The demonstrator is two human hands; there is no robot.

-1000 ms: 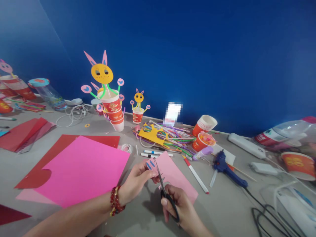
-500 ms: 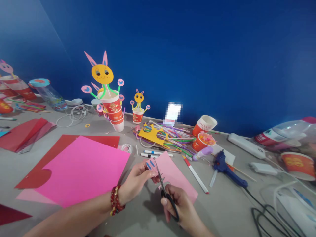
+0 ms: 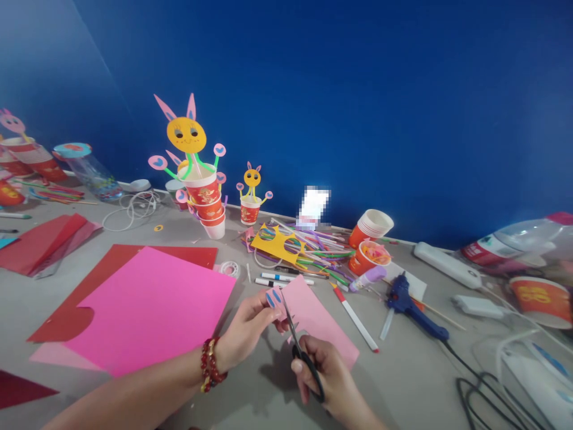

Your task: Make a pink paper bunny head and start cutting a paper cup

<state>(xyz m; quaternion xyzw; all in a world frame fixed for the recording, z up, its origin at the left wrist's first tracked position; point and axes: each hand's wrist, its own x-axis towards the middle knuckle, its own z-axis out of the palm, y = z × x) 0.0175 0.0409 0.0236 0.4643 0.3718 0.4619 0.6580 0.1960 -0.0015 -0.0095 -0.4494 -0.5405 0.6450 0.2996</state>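
Observation:
Between the thumb and fingers of my left hand [image 3: 248, 325] is a small piece of pink paper [image 3: 276, 300] with blue oval marks on it. My right hand [image 3: 324, 367] grips black-handled scissors [image 3: 308, 364], thumb and fingers in the loops. Their blades point up and away, lying along the right edge of the pink piece. Whether the blades have paper between them I cannot tell. Just behind my right hand lies a larger light pink sheet [image 3: 320, 316] with a cut edge. A white marker with a red cap [image 3: 356, 316] rests to its right.
A bright pink sheet [image 3: 156, 310] and red paper lie at left. Behind my hands are markers, a tape roll [image 3: 230, 269], yellow cut-out paper [image 3: 277, 242] and pipe cleaners. Paper-cup figures [image 3: 203, 188] stand at the wall. A blue glue gun [image 3: 414, 307] with its cord lies right.
Almost nothing differs. My hands, the pink piece and the scissors keep nearly the same place, with only a very slight shift.

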